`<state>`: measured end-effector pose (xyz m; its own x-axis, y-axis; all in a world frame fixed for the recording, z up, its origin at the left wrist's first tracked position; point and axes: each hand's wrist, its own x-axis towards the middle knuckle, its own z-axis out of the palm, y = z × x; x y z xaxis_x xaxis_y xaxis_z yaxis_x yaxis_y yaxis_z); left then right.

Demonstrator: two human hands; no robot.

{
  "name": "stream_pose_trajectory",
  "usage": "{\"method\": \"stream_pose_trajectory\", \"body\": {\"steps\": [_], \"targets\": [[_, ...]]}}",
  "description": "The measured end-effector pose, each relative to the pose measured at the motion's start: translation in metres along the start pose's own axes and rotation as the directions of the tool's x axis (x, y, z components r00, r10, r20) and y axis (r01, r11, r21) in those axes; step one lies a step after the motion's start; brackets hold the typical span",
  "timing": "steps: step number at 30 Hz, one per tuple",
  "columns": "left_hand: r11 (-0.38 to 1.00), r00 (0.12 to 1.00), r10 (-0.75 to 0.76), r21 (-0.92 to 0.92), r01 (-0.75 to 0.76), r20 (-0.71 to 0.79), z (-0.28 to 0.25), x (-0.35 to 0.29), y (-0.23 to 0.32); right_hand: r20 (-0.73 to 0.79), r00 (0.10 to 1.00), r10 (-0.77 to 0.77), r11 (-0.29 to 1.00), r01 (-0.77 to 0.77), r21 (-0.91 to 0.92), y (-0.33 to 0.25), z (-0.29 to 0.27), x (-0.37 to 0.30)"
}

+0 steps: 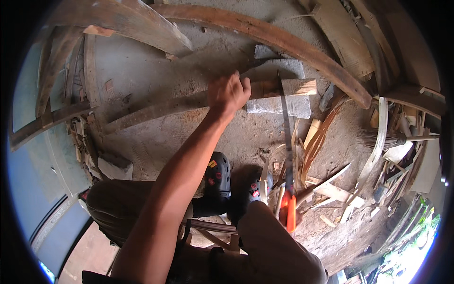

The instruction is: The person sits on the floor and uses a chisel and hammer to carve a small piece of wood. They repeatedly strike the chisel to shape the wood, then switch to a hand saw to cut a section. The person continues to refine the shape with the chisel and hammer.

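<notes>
Curling over the curved board (175, 106), your left hand steadies it; your right hand (284, 217) grips the orange-handled saw (288, 165). The board's end slightly overhangs the pale block's (298, 108) right edge: weak pressure could let it rock, and a binding blade might jump.

The bare left hand (229, 93) covers part of the long, curved brown wooden plank (179, 104), its fingertips hidden from view. The orange saw handle (291, 214) hides most of the bare right hand (283, 217); the thin grey steel saw blade (287, 137) is blurred, its teeth too small to tell. The badges (218, 175) on the left black rubber clog (223, 182) are too small to make out. The near edge cuts off the bare left forearm (177, 189), the far edge a broad weathered timber beam (137, 24), and glare hides much of the green foliage (423, 234) at near right
</notes>
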<state>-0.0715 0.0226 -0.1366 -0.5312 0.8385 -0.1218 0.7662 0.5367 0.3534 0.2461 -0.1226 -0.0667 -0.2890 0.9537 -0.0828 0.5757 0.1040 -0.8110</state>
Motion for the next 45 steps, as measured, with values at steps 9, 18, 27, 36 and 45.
{"method": "stream_pose_trajectory", "body": {"steps": [9,18,27,36,45], "targets": [[0.995,0.996,0.061,-0.088,-0.055,0.065,-0.007,0.001,-0.003,0.089,0.996,0.025,1.000,-0.026,0.009,0.045,0.030,0.037],[0.993,0.991,0.116,-0.026,-0.118,-0.063,-0.001,0.001,-0.005,0.080,0.995,-0.056,0.997,0.052,0.055,0.011,0.039,0.072],[0.998,0.997,0.068,0.013,-0.068,-0.027,0.006,-0.001,-0.006,0.040,0.986,-0.162,0.958,0.167,-0.235,0.003,-0.004,-0.011],[0.990,0.989,0.135,-0.034,-0.137,-0.054,0.003,0.002,-0.006,0.082,0.987,-0.138,0.979,0.124,0.160,0.008,0.039,0.082],[0.990,0.984,0.141,0.008,-0.141,-0.113,0.011,-0.001,-0.011,0.140,0.977,-0.159,0.984,0.145,0.103,0.015,0.010,0.043]]}}
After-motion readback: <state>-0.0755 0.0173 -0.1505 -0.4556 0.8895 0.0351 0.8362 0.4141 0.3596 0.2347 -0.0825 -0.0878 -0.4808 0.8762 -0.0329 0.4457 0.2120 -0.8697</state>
